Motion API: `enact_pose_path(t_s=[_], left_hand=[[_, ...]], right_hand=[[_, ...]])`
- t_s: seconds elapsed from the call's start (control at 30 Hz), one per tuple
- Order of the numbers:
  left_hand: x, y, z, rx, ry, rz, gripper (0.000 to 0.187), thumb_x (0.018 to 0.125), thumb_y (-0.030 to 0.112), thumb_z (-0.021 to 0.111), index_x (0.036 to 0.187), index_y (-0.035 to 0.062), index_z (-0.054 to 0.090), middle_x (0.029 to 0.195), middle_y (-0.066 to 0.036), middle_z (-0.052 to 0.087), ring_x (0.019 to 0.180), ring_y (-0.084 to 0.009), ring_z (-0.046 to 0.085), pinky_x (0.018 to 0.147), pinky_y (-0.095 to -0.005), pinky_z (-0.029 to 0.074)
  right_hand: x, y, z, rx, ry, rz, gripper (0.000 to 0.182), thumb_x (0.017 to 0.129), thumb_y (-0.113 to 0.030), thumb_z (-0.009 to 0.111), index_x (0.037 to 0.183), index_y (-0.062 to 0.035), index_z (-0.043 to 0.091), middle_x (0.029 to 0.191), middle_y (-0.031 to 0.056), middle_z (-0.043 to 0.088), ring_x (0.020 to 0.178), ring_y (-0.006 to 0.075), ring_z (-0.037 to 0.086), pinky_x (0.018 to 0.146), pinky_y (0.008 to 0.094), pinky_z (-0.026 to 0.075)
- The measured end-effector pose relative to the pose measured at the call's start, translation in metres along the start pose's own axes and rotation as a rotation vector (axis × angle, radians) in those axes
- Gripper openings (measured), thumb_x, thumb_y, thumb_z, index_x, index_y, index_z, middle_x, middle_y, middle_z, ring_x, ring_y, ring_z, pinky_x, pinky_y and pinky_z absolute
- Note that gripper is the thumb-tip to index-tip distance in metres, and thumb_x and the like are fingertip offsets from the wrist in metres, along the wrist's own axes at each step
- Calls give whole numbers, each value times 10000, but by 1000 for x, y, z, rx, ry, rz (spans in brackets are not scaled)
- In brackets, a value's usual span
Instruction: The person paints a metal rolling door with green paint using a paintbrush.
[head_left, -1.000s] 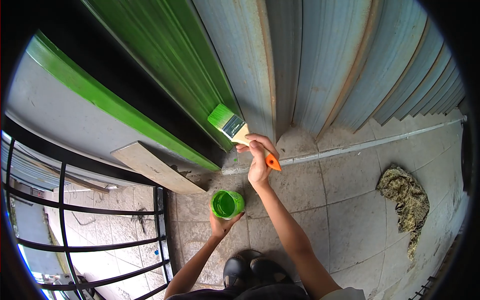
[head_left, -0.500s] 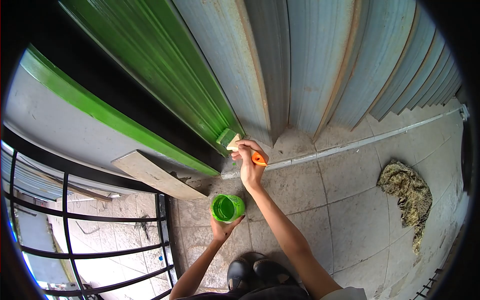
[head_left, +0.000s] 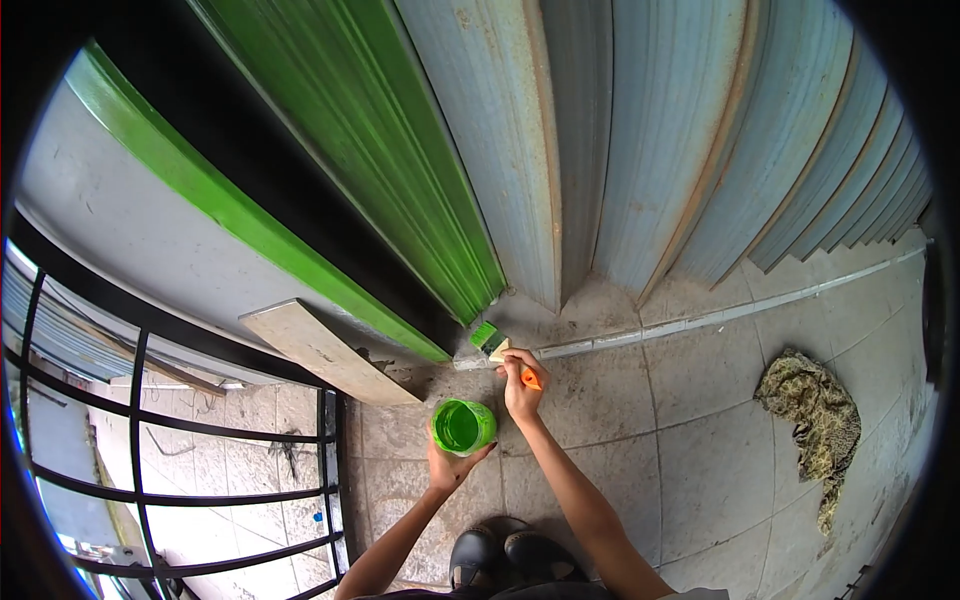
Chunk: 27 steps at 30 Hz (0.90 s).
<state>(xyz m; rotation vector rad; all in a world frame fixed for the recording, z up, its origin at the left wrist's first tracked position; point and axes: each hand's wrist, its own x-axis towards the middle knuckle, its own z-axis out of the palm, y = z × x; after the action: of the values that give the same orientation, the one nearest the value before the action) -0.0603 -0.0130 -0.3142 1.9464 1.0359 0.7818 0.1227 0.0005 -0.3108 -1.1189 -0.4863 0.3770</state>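
Note:
My right hand [head_left: 522, 385] grips a paintbrush [head_left: 491, 341] with a pale ferrule block and an orange handle end. Green paint coats its bristles, which hang just off the lower end of a green-painted metal panel [head_left: 370, 130]. Lower down, my left hand [head_left: 452, 468] is wrapped round a tub of green paint [head_left: 464, 426], its open top facing up and paint smeared on the rim and inside. Right of the green panel stands a bare grey metal panel [head_left: 490, 120] with rusty edges.
A flat board [head_left: 330, 352] leans at the left beside a green strip [head_left: 220, 200]. Black metal bars [head_left: 140, 430] fill the lower left. A crumpled, stained cloth [head_left: 812, 415] lies on the tiled floor [head_left: 590, 480] at right. My shoes [head_left: 500, 555] show below.
The brush has come away from the bottom of the green panel, and my right hand has drawn back toward the tub. The whole view has shifted slightly.

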Motion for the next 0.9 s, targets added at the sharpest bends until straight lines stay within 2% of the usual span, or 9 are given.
enact_pose_path(t_s=[0.1,0.17,0.2,0.3,0.4,0.53,0.67,0.77,0.9], left_hand=[[1,2,0,72,28,10,651,616,224,890,1115,2,537,1020,-102,634,912,-200,619,823,-338,496],[0,3,-2,27,-2,-45,856,591,284,896,1244,-6,425,1134,-149,565,1033,-268,576,909,-370,464],[-1,3,-2,2,-15,-75,958,578,315,899,1308,-10,370,1192,-172,531,1094,-303,555,952,-385,448],[1,5,-5,126,-51,-42,1038,577,338,896,1360,-7,308,1237,-178,520,1125,-309,546,973,-391,441],[-2,7,-3,-50,-42,-134,1098,578,358,893,1397,4,253,1278,-179,502,1167,-320,530,990,-399,434],[3,17,-7,20,-16,-97,1117,580,384,888,1406,8,237,1304,-181,486,1202,-327,512,993,-404,434],[1,21,-9,42,-3,-73,1121,577,406,885,1404,11,240,1304,-184,484,1212,-329,505,992,-407,436],[3,22,-10,27,8,-83,1118,578,414,883,1402,14,242,1313,-183,477,1215,-334,501,995,-406,434],[1,21,-10,26,-8,-76,1113,583,413,880,1403,15,242,1342,-180,449,1223,-340,492,998,-404,430]], right_hand=[[11,-15,19,103,5,30,110,896,-23,558,888,37,650,750,64,651,630,109,624,586,233,516],[22,-53,37,157,-34,50,120,896,-31,558,905,49,647,777,89,658,635,124,630,602,244,525],[26,-77,44,171,-48,0,130,893,-33,546,911,59,636,768,105,656,629,148,634,601,255,523],[30,-130,57,225,-79,-186,172,882,-49,507,943,84,599,759,159,646,623,215,639,612,284,512],[33,-128,59,200,-124,-374,152,901,-56,549,934,67,633,804,135,654,674,179,644,623,267,534],[18,-66,39,6,-124,-359,148,884,-44,516,939,54,612,763,136,643,619,186,614,604,277,505],[2,-8,6,-212,-107,-214,119,892,-29,537,918,35,633,749,100,642,623,149,617,597,264,509],[6,-18,16,-218,-128,-222,120,899,-28,542,920,34,641,744,96,652,612,138,617,580,258,501],[25,-85,51,-212,-190,-312,125,897,-23,542,930,48,639,724,117,649,606,153,616,585,261,499]])
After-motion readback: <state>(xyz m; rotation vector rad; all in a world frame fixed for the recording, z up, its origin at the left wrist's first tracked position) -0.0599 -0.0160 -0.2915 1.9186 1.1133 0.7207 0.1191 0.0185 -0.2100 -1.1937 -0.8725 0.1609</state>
